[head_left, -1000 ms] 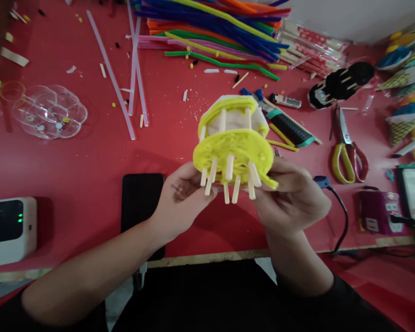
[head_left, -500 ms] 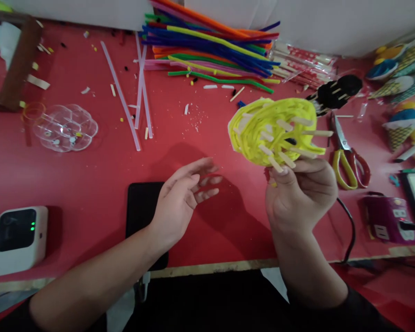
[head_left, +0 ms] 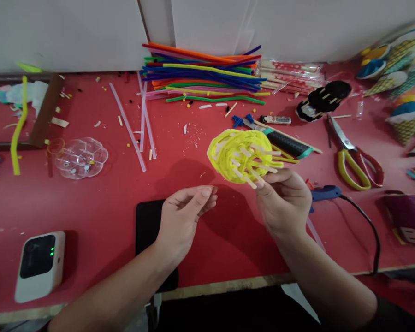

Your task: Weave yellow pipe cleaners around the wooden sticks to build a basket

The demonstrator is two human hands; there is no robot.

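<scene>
My right hand (head_left: pixel 285 200) pinches the lower right edge of a yellow pipe-cleaner craft piece (head_left: pixel 224 159), coiled on a pale backing, and holds it above the red table. Several short wooden sticks poke out of its face. To the left, apart from the piece, is my left hand (head_left: pixel 181 216). Its thumb lies against the curled index finger; whether anything small sits between them is hidden. A black phone-like slab (head_left: pixel 148 226) lies partly under my left wrist. Behind the craft piece rests a black-and-green handled tool (head_left: pixel 290 144).
Colourful pipe cleaners (head_left: pixel 207 76) lie along the back wall. Scissors (head_left: pixel 354 157) and a blue glue gun (head_left: pixel 327 192) with a cord lie right, near a black figure (head_left: pixel 327 99). Pink glue sticks (head_left: pixel 127 129), a clear case (head_left: pixel 83 157) and a white device (head_left: pixel 39 267) are left.
My right hand has brought the yellow piece left and lower in view, uncovering the black-and-green tool. The left hand's spread fingers have curled together. The camera view has shifted too.
</scene>
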